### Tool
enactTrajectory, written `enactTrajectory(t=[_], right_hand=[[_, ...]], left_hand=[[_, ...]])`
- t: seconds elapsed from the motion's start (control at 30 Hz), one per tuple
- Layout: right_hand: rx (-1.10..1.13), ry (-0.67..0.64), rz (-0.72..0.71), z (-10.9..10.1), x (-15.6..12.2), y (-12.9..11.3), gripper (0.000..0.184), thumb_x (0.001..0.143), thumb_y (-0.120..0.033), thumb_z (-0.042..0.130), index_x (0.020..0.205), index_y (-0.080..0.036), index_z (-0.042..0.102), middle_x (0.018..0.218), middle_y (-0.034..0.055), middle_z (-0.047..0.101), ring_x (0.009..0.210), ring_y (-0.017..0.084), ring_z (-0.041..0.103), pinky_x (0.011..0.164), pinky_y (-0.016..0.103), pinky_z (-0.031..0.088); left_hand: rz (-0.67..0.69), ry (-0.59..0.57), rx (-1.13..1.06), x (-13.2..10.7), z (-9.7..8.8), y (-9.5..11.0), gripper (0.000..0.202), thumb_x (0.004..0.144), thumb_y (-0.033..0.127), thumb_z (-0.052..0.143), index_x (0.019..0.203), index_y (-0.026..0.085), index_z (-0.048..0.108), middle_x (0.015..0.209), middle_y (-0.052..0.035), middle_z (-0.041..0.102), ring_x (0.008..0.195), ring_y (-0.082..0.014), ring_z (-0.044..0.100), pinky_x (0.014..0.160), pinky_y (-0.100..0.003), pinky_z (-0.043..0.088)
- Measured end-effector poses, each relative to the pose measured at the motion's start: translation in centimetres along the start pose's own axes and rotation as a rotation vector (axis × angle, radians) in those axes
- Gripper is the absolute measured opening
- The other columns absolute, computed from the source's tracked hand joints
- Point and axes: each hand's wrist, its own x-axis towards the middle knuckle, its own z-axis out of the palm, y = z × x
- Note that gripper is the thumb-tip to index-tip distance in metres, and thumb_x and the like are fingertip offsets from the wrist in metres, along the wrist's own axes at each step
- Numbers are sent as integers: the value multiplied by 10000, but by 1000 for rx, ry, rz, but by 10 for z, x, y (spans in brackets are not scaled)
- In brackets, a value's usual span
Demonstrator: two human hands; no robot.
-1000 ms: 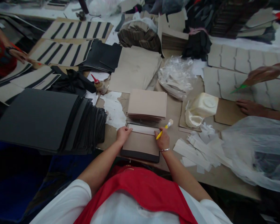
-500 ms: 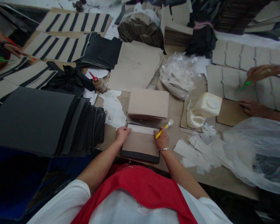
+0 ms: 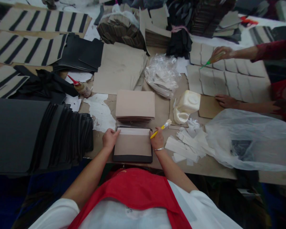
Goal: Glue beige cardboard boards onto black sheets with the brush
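Observation:
In front of me at the table edge lies a black panel with a tan sheet on it. A white strip runs along the sheet's far edge. My left hand is closed at the far left corner, its thumb pressed on the strip's end. At the far right corner my right hand is closed round a yellow-handled brush, bristles pointing away to the right; its fingertips touch the panel's edge. Just beyond the panel stands a stack of tan sheets.
Black sheets are piled at left, near a red-tipped glue bottle. To the right are a cut-open white jug, loose white strips and a plastic bag. A co-worker's hand holds a green-tipped bottle over tan pieces.
The view has turned right, so the table's things sit farther left. Both my hands stay at the panel's far corners. The co-worker's bottle hand has moved toward the far row of pieces.

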Motion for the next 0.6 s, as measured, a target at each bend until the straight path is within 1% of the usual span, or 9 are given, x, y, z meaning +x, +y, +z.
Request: enactTrajectory(t=[0.07,0.1,0.13,0.2,0.27,0.33,0.4,0.5,0.6], right_hand=[[29,14,-57,-5,-7,3,322,865,-333,452,1113,-128,460,933,127,628,848,220,606,770,358,481],[49,5,-108,-6,-11,3,296,873,-309,437,1107,-131,469,940,128,630,874,220,603,792,365,478],[68,-12,-167,-6,-16,2,273,877,-276,422,1106,-137,476,974,133,630,912,221,597,818,373,473],[101,-56,-280,-2,-24,0,270,869,-198,397,1121,-151,481,1081,138,613,1012,224,568,872,395,456],[109,-110,-371,4,-30,-1,311,834,-128,398,1130,-158,486,1165,139,585,1113,231,520,926,427,429],[93,-165,-448,7,-33,-1,323,790,-87,425,1094,-160,509,1202,142,568,1182,238,472,971,456,396],[72,-193,-505,8,-34,2,306,764,-62,441,1040,-160,529,1213,143,564,1210,238,449,995,468,373],[57,-184,-524,8,-33,4,305,754,-38,433,1017,-157,532,1211,135,569,1212,229,449,1003,466,369],[60,-170,-508,7,-31,5,344,730,-27,423,1034,-157,521,1205,132,575,1205,231,460,989,458,391]], left_hand=[[199,99,45,-11,1,4,455,809,523,459,1006,132,582,931,-130,640,901,-236,578,797,-341,419],[346,90,65,-19,5,8,476,835,491,434,1107,117,546,1061,-165,613,1033,-249,543,889,-369,389],[510,39,90,-27,11,14,503,850,469,420,1193,110,501,1182,-186,563,1155,-256,476,972,-395,332],[798,-128,157,-42,27,27,594,845,474,430,1319,119,397,1360,-182,432,1313,-257,311,1073,-436,194],[936,-267,232,-50,42,37,689,826,517,445,1382,134,312,1445,-158,324,1364,-251,210,1104,-460,102],[915,-311,301,-51,49,36,736,817,544,441,1405,135,273,1476,-146,261,1376,-251,177,1111,-472,53],[819,-284,353,-47,43,24,763,812,555,441,1415,125,257,1486,-148,230,1378,-258,169,1113,-476,26],[658,-216,409,-40,20,-3,784,808,550,453,1419,105,247,1488,-160,211,1378,-272,167,1112,-483,13],[515,-129,421,-42,-2,-24,766,807,523,472,1407,91,271,1478,-182,225,1373,-290,179,1107,-501,35]])
